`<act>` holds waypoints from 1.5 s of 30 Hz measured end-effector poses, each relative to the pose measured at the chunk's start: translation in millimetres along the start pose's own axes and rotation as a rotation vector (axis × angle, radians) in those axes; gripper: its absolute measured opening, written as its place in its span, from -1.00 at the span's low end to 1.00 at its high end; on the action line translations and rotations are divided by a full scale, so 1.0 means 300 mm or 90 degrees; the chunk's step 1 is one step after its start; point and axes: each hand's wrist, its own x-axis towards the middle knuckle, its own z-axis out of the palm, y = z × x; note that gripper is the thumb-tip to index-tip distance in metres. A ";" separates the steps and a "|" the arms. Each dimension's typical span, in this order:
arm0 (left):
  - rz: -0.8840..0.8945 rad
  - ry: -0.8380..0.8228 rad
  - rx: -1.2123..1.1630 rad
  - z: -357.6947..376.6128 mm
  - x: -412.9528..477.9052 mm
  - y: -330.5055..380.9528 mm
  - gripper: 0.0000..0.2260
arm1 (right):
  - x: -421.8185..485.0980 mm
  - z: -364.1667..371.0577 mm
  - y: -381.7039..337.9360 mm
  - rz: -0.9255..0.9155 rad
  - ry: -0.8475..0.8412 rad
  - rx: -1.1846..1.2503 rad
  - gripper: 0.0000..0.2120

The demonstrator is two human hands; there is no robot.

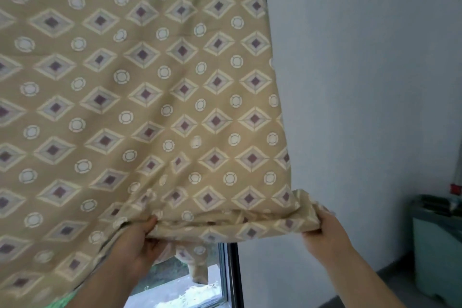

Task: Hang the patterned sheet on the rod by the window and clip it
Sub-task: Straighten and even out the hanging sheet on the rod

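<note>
Hanging sheet (150, 82), hem between fingers (149, 224)

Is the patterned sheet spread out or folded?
Mostly spread: the patterned sheet hangs flat; only its bottom edge folded, held by left hand and right hand.

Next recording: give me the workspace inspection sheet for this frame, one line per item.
Surface: nothing seen.
Job's things: tan sheet with diamond and circle print hangs over most of the dark-framed window, its lower edge folded up; rod and clips not in view.
Clutter: pale green box-shaped container by the wall.
Grippers: left hand and right hand each grip the folded lower edge.
Cables: nothing seen.
Surroundings: pale grey wall right of the window.
</note>
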 end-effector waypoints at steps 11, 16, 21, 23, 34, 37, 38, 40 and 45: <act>-0.195 -0.302 0.306 0.106 -0.121 -0.214 -0.72 | -0.011 -0.204 0.092 0.008 0.205 -0.195 -0.70; 0.394 -0.365 0.951 0.405 -0.280 -0.234 -0.57 | -0.219 0.035 0.018 -0.013 -0.065 -0.083 -0.69; 0.473 -0.451 0.699 0.478 -0.224 -0.245 -0.49 | -0.358 0.246 -0.089 -0.131 -0.301 -0.337 -0.64; 0.474 -0.379 0.643 0.494 -0.215 -0.176 -0.70 | -0.373 0.306 -0.120 -0.187 -0.347 -0.456 -0.53; 1.082 -0.107 1.155 0.271 -0.151 0.462 -0.69 | -0.168 0.285 -0.084 -0.153 -0.228 -0.457 -0.69; 0.975 0.020 1.337 0.123 -0.108 0.594 -0.77 | -0.129 0.282 -0.023 -0.103 -0.222 -0.543 -0.74; 0.885 0.060 1.374 0.076 -0.097 0.630 -0.62 | -0.115 0.298 0.001 -0.092 -0.226 -0.571 -0.77; 0.778 0.090 1.480 -0.003 -0.028 0.674 -0.18 | -0.075 0.347 0.053 -0.069 -0.232 -0.606 -0.80; 0.614 0.231 1.608 0.010 0.024 0.687 -0.31 | 0.033 0.535 0.155 0.051 -0.303 -0.522 -0.81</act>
